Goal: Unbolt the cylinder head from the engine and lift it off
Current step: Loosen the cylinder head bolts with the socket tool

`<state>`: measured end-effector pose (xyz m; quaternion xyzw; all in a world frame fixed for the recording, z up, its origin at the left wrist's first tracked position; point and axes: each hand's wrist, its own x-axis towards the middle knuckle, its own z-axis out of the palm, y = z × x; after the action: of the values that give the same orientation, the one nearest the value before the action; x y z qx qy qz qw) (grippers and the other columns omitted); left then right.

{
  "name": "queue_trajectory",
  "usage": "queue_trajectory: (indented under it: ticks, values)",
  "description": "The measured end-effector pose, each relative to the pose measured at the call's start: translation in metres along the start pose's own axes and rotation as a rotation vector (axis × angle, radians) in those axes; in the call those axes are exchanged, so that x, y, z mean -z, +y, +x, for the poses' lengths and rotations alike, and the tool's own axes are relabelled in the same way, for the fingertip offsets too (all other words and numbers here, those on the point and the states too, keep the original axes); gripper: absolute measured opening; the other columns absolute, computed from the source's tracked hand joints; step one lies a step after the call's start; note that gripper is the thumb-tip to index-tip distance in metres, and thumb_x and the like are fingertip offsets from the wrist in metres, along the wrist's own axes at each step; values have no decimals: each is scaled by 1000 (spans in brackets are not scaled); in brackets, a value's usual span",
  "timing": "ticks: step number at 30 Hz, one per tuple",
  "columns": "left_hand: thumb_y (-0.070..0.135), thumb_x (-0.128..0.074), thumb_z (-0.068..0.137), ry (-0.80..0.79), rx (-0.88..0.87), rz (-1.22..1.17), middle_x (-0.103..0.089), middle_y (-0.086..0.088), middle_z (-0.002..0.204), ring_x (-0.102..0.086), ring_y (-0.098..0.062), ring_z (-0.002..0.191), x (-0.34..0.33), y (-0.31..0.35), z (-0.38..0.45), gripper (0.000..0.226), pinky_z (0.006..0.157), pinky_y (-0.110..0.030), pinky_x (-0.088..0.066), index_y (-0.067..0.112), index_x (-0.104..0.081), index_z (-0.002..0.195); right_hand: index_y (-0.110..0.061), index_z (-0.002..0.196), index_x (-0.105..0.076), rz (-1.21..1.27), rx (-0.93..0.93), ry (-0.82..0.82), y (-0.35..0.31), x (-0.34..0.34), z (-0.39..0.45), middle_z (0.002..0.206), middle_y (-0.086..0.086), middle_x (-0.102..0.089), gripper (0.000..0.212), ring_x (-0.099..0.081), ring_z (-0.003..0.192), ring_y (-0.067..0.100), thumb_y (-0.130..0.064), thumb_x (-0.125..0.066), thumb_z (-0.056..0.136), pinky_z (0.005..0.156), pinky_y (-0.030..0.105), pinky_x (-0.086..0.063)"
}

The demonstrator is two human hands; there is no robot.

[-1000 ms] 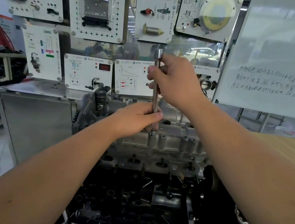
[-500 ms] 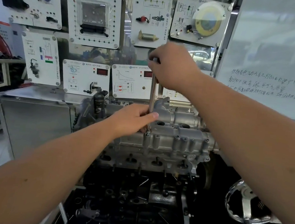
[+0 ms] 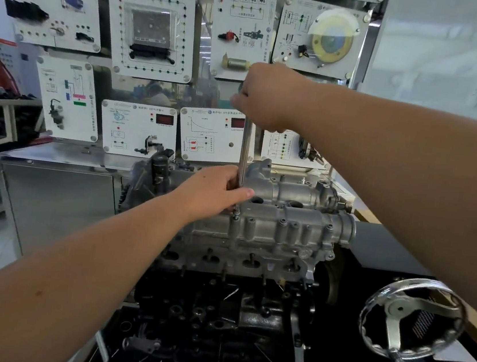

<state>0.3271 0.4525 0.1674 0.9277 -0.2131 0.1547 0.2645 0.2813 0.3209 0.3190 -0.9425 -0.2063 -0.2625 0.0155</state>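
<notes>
Working a head bolt loose
Right hand (image 3: 267, 97) is gripping the extension bar (image 3: 244, 154) top; left hand (image 3: 215, 191) is pinching it low. Cylinder head (image 3: 270, 230) is sitting on the engine block (image 3: 215, 313): probably heavy, rigid, best lifted by both ends.

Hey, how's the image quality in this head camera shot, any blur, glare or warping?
Head view: wide-angle warping bows the panel board's edges; the right hand atop the long wrench shaft is motion-smeared; the left hand and cylinder head look sharp; the whiteboard is washed out; the handwheel shows glare.
</notes>
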Motion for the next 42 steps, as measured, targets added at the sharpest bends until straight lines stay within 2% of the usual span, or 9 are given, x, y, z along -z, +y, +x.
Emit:
queue_trajectory:
  ticks: [4,11,14,17,20,22,29,35,42]
  values:
    - [53,-51,101,-65,-1,-132,-74,11,90,-71,-3,80,-2,-4,-1,27,74,-26,-52,29,-63,103,-6,62,-47,-167,-24,-100,-11,13,2,49,6,-55,32,-52,48,23,3,-49,93,54,26,-47]
    - [35,-56,103,-186,-39,-314,-77,16,95,-74,-3,90,6,-11,-2,12,93,-34,-56,29,-67,102,10,100,-63,295,-154,-212,-6,21,-1,90,23,-74,18,-77,78,25,1,-48,99,76,39,-64]
    - [42,-59,100,-134,-54,-251,-76,20,93,-73,-1,85,3,-12,-2,11,90,-36,-56,33,-65,102,2,84,-60,347,-139,-170,-9,12,-6,84,21,-71,23,-67,56,21,-2,-43,99,54,29,-57]
    - [50,-60,96,-86,-58,-214,-74,20,91,-72,-1,83,-1,-12,-1,14,90,-38,-58,38,-64,102,-1,94,-61,341,-146,-62,-10,-2,-5,94,14,-69,24,-60,60,21,-13,-42,103,56,28,-52]
    - [52,-58,97,-88,-53,-243,-75,20,91,-72,-1,84,-3,-13,0,15,94,-42,-56,39,-64,99,-3,96,-60,830,-238,-6,-11,-27,-4,83,14,-69,27,-68,66,24,-12,-37,107,69,32,-54]
    - [49,-53,101,-128,-51,-276,-75,21,93,-71,1,88,-2,-13,0,14,98,-43,-54,40,-63,100,-13,84,-52,1137,-290,92,-14,-45,-6,66,7,-56,28,-54,53,20,-15,-36,107,63,34,-46]
    - [44,-56,101,-138,-82,-230,-76,20,91,-72,0,88,-1,-14,-1,14,96,-46,-55,36,-63,93,-22,68,-41,1654,-465,313,-8,-72,-8,51,-6,-33,29,-22,43,12,-22,-43,97,50,30,-21]
    - [60,-61,91,32,-9,-164,-73,4,82,-70,-24,82,-11,-10,1,38,85,-54,-56,22,-58,91,-17,70,-45,1607,-693,216,-14,-73,-10,62,0,-33,48,-21,58,15,-56,-43,99,56,31,-28]
    - [48,-53,92,-162,-60,-346,-77,16,96,-72,-6,97,-2,-16,-2,29,99,-46,-54,31,-66,112,-23,60,-31,1656,-594,193,-13,-78,-8,53,-4,-25,47,-18,43,16,-48,-39,99,51,28,-21]
